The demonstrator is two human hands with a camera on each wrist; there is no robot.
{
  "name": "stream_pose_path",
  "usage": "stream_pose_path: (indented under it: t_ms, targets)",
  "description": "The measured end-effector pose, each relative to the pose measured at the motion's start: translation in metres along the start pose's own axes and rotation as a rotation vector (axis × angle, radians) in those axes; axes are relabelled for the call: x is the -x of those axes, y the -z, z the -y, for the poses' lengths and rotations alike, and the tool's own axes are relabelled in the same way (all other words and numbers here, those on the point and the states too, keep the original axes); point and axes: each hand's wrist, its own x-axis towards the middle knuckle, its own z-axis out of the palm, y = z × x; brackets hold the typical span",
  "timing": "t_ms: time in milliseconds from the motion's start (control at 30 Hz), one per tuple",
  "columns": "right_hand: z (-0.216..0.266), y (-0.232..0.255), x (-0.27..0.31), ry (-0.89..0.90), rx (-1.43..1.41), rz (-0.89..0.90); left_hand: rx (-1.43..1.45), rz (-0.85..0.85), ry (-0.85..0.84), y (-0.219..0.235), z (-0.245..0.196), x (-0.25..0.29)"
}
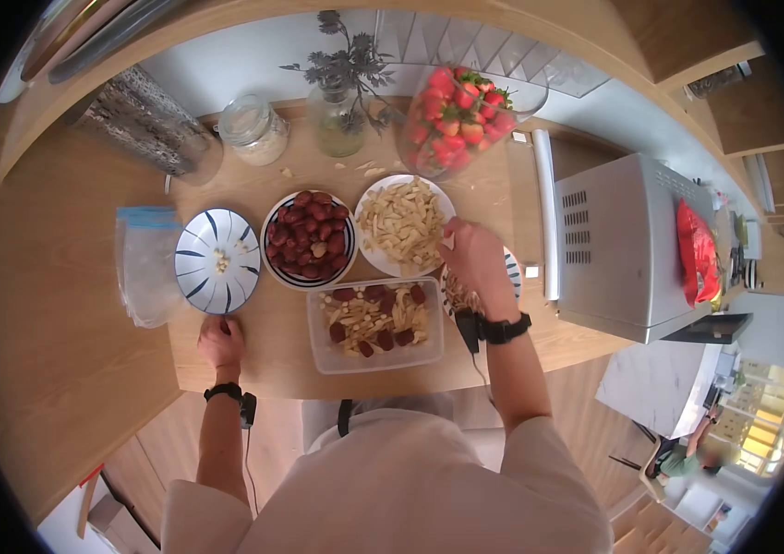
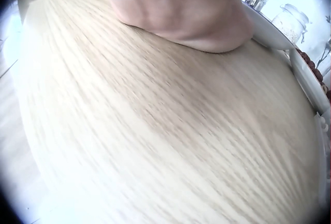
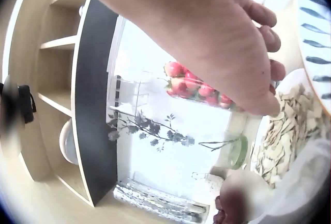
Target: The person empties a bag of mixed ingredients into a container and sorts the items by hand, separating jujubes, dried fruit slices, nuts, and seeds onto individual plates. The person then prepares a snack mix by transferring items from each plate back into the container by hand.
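Note:
My right hand [image 1: 480, 263] is over the right edge of a white plate [image 1: 369, 252] of pale strips [image 1: 401, 217]. In the right wrist view its fingers [image 3: 270, 38] bend and the thumb reaches toward the strips [image 3: 289, 131]; whether it pinches one I cannot tell. A striped bowl [image 1: 514, 272] with small pieces lies partly under that hand. My left hand [image 1: 221, 342] rests loosely curled on the table, just below a blue-striped plate [image 1: 193, 282] with a few crumbs. The left wrist view shows its heel [image 2: 191, 22] against the wood. Strips and dark red pieces fill a clear container [image 1: 318, 355].
A bowl of red dates [image 1: 304, 235] stands between the plates. Plastic bags [image 1: 138, 268] lie at the left. Behind stand a glass jar [image 1: 252, 134], a vase [image 1: 335, 134] and a container of strawberries [image 1: 457, 115]. A silver appliance [image 1: 609, 249] is at the right.

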Motion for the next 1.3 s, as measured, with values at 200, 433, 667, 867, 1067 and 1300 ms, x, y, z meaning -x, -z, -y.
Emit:
stream_pose_path:
  t_ms: [200,433,667,867,1067,1300]
  targets:
    - [0.002,0.001,-0.029,0.065,0.286,0.142,-0.003,0.002,0.034,0.005,-0.006,-0.001]
    - [0.010,-0.018,-0.038,-0.026,0.340,0.324,0.030,-0.057,0.021,0.003,-0.004,-0.001]
    - [0.000,-0.032,-0.035,0.051,0.288,0.208,-0.004,0.024,0.059,0.004,-0.004,-0.002]
    - [0.004,-0.030,-0.035,0.104,0.207,0.188,-0.022,0.022,0.057,0.005,-0.007,-0.002]
    - [0.010,-0.021,-0.032,0.155,0.144,0.206,-0.032,0.016,0.038,0.004,-0.006,-0.002]
    - [0.018,-0.007,-0.027,0.173,-0.037,0.103,-0.032,0.034,0.056,0.005,-0.007,-0.002]
